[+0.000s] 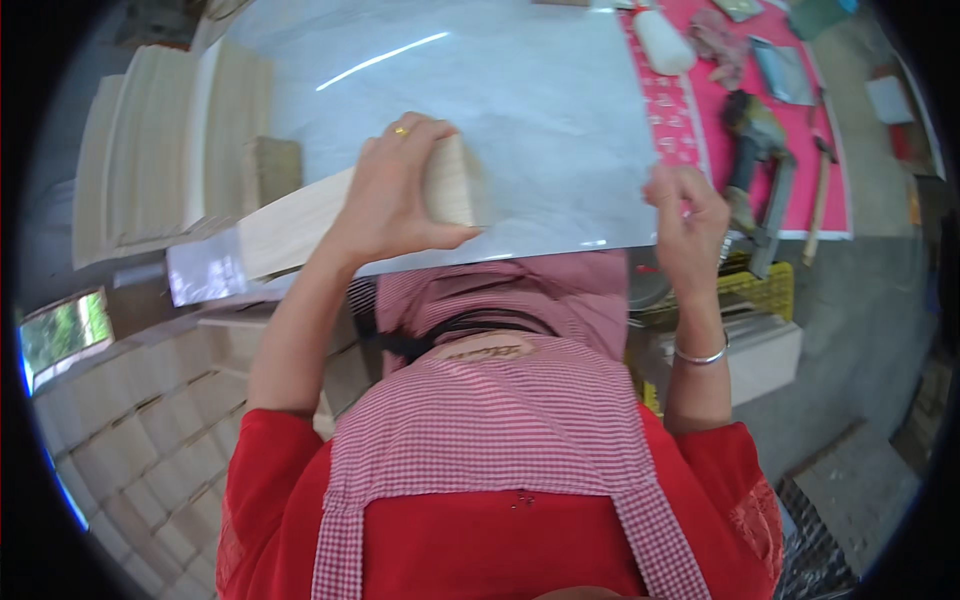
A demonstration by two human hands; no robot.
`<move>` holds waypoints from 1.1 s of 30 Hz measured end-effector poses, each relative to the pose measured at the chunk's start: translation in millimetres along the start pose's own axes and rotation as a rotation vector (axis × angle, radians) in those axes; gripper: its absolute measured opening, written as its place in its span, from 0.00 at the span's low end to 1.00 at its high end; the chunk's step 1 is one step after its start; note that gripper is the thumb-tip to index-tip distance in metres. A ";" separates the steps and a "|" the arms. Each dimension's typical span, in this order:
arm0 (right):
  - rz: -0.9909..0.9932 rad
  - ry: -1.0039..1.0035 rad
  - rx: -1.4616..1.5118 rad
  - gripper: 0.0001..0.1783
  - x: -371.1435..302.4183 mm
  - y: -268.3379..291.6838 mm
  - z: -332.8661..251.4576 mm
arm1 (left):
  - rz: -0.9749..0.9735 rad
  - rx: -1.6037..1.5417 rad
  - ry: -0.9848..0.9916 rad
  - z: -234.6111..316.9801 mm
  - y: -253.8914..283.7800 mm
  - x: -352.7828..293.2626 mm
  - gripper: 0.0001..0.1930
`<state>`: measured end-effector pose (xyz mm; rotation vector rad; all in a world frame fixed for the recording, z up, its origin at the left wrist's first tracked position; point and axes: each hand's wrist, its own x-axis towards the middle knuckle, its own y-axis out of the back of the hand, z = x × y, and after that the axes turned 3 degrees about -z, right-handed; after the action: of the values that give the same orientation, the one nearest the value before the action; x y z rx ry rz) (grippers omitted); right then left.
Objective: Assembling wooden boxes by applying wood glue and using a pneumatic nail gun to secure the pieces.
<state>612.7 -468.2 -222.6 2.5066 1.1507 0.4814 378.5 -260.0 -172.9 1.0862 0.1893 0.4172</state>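
Note:
My left hand (395,195) grips the end of a long pale wooden piece (300,215), its thumb at the near edge and fingers over the far side. The piece lies along the near left edge of the table, its squared end (452,185) facing right. My right hand (688,215) is held apart from it, at the table's right front. Its fingers are curled in and slightly blurred; what they hold, if anything, I cannot make out. Just right of that hand lies a nail gun (755,150) with a dark grip.
Stacked pale boards (150,150) stand at the left, with a small wooden block (272,172) beside them. A white bottle (664,42), a rag (718,45) and a hammer (820,190) lie on the pink cloth (690,110). Yellow crate (770,285) below right; more wooden pieces (150,450) lower left.

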 end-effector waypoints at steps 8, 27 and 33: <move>0.169 -0.142 -0.850 0.37 15.6 83.0 67.4 | 0.046 -0.014 -0.014 -4.7 -7.3 -9.0 0.42; -0.269 -0.189 -0.611 0.24 32.1 66.9 -95.8 | 0.108 0.008 -0.059 -10.8 -11.2 -17.1 0.45; -0.541 0.080 -0.513 0.18 18.7 34.8 -157.8 | 0.145 0.084 -0.113 -12.0 -24.4 -13.0 0.48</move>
<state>578.1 -449.5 -64.7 1.6751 1.4466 0.6264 368.2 -265.3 -200.8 1.2077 0.0277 0.4797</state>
